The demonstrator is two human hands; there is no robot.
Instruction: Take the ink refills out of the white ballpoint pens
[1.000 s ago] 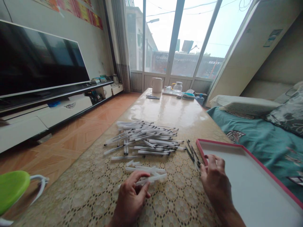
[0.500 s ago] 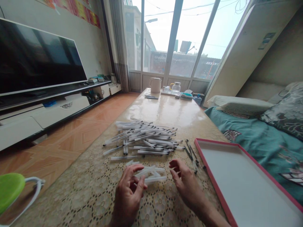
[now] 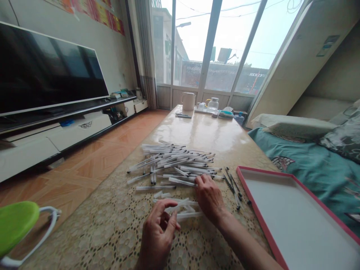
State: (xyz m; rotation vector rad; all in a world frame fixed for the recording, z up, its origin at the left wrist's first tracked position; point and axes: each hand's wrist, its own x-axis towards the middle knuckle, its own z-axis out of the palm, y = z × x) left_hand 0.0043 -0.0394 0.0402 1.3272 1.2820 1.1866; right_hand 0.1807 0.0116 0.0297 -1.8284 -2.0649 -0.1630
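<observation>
A heap of white pens [image 3: 171,157] with dark tips lies across the middle of the table. My right hand [image 3: 209,197] reaches to the near side of this heap, its fingers closed on the end of one white pen [image 3: 181,181]. Closer to me is a small loose pile of clear plastic pen caps [image 3: 187,207]. My left hand [image 3: 160,228] rests beside these caps on their left, fingers curled, thumb and forefinger apart, with nothing visible between them. Several thin black refills [image 3: 231,183] lie right of the pen heap.
A shallow white box with a pink rim [image 3: 264,221] lies along the table's right side. A kettle [image 3: 188,101], a glass jug [image 3: 213,104] and a tissue pack [image 3: 225,113] stand at the far end. A green-seated stool [image 3: 18,225] is at lower left.
My right hand has moved forward from beside the clear caps to the pen heap and closed on a pen. The left hand stays by the caps. The view has shifted slightly.
</observation>
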